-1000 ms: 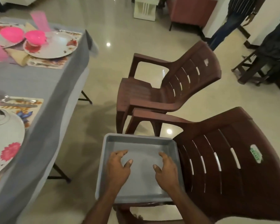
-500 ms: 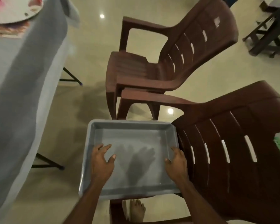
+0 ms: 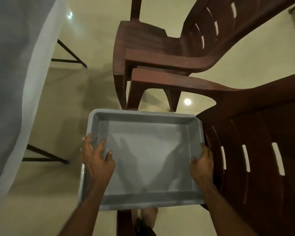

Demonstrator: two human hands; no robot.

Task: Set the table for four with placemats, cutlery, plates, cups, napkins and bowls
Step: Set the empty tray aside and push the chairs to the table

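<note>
Both hands grip an empty grey tray (image 3: 143,157) resting on a brown chair (image 3: 255,150), left hand (image 3: 97,159) clamped over its left rim, right hand (image 3: 202,163) apparently curled on its right rim, likely to lift it.

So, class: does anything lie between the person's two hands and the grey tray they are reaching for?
Nothing visible does. The left hand curls over the left rim of the grey tray and the right hand is on its right rim; the tray holds nothing.
</note>
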